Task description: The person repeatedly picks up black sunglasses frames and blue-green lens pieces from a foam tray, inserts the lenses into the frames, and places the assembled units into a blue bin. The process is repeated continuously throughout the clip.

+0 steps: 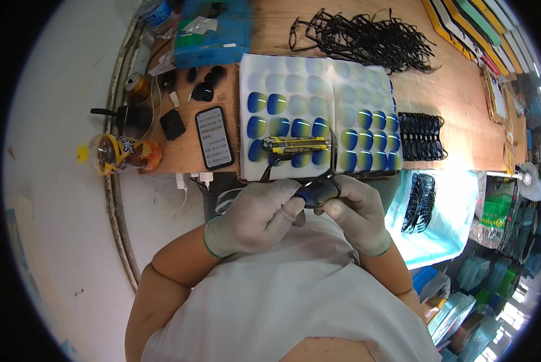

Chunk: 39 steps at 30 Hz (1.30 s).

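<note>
Between my gloved hands, just in front of the table's near edge, is a pair of dark sunglasses [320, 192] with its temples pointing away from me. My left hand [255, 216] pinches one end of it with thumb and fingers. The other end is gripped by my right hand [362, 212], its thumb below the rim. Fingers cover part of the front, so I cannot tell how each lens sits. Right beyond lie rows of blue-to-yellow lenses [300, 127] on white sheets [251, 65]. A yellow utility knife [297, 144] rests across the nearer lenses.
A heap of black eyeglass frames [367, 42] lies at the back, with a row of dark glasses [421, 136] to the right. At left are a phone [214, 137], a blue box [213, 51] and a bottle [126, 154]. Plastic-lined container [451, 211] stands lower right.
</note>
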### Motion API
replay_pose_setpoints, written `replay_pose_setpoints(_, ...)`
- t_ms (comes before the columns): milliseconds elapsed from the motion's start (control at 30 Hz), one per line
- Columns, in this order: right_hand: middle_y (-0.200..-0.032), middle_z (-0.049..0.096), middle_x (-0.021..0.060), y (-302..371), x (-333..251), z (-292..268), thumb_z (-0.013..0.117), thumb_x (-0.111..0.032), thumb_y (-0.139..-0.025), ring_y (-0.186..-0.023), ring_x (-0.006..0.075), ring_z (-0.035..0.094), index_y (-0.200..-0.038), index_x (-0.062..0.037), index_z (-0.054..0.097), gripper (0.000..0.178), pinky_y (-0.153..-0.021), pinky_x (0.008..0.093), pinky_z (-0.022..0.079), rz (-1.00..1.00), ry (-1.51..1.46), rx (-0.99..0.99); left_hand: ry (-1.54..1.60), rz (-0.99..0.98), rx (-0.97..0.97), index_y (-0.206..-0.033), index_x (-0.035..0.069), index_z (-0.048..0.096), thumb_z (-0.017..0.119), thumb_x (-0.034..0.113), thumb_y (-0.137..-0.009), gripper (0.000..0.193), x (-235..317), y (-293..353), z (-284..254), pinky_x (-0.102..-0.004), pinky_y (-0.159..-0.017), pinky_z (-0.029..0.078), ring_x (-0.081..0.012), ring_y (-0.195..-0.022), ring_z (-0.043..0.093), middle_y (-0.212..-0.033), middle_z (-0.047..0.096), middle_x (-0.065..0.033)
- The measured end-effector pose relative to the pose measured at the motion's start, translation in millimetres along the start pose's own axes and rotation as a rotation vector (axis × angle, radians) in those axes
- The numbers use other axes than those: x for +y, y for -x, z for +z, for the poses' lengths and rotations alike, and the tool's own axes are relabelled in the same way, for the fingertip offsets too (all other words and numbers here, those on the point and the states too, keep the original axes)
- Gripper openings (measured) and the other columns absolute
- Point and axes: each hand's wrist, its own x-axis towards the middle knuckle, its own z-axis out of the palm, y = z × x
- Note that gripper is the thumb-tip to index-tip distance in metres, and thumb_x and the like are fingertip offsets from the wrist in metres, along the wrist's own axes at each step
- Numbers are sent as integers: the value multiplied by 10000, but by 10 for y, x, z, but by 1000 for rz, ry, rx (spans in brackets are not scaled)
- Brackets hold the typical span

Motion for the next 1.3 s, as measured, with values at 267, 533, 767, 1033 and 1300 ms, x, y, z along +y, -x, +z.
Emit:
replay_pose_setpoints(267, -858, 657, 31, 30, 80, -70, 666, -273, -1009, -812, 98, 592, -945, 15, 674, 295, -754, 268, 490, 152, -191, 10, -34, 3, -101, -1018, -70, 621, 507, 73, -1042, 185, 174, -141, 25, -290, -586, 542, -172, -636, 681, -761, 691, -98)
replay_pose_setpoints(533, -781, 623, 9, 14, 64, 20, 623, -228, -1004, -722, 88, 553, -874, -1, 649, 263, -681, 271, 469, 195, -215, 100, 129, -138, -85, -1171, -34, 599, 525, 135, -1061, 214, 42, -120, 109, -270, -619, 543, -124, -699, 675, -873, 712, -83)
replay_pose_setpoints(767, -625, 558, 10, -122, -148, -5, 649, -142, -940, -595, 51, 466, -771, 22, 628, 237, -539, 281, 402, 50, 253, 220, 375, -379, 18, -1337, -23, 530, 508, 152, -1058, 330, 37, -276, 175, -243, -640, 547, -87, -726, 625, -938, 669, -63)
replay_pose_setpoints(1033, -721, 668, 9, -67, -51, -359, 678, -145, -927, -679, 40, 538, -840, 35, 703, 201, -618, 227, 437, 164, -46, 118, 30, -387, -57, -1267, -77, 543, 540, 64, -999, 303, 213, -519, 319, -254, -571, 535, -97, -613, 618, -797, 676, -65)
replay_pose_setpoints(1300, -853, 694, 41, 166, -43, -773, 765, -128, -895, -740, 80, 607, -1000, 53, 679, 227, -682, 239, 498, 91, -249, 288, -280, -99, -181, -1161, -52, 563, 639, 31, -919, 266, 199, -992, 639, -369, -582, 535, -288, -616, 683, -731, 673, -138)
